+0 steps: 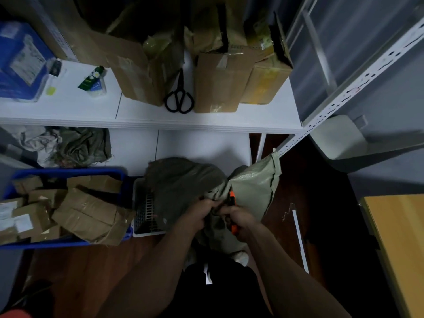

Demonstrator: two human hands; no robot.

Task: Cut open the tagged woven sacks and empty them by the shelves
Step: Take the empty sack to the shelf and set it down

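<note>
The person stands by the shelf (206, 121) with both hands low in front. The left hand (202, 213) has its fingers curled tight round the bunched top of the dark sack (181, 184). The right hand (239, 218) has its fingers wrapped round an orange cutter (232, 199). The cutter's front end is up against the bunched cloth, just beside the left hand. The two hands almost touch.

The dark sack sits on the floor (91, 271), in front of the shelf's low board. Its left side lies over a white basket (137, 193). A pale sack (254, 182) leans against it on the right, near the shelf's right post.

Left of the basket is a blue crate (68, 172) full of brown parcels (89, 216). Behind the crate, at the left end of the low board, lie crumpled sacks (80, 145).

On the top board, black scissors (179, 97) lie near the front edge, in the gap between brown boxes (137, 72). A blue box (20, 58) stands at the board's left end, with a small green bottle (91, 79) near it. A thin white strip (299, 237) lies on the floor to the right, near a wooden table (399, 237).
</note>
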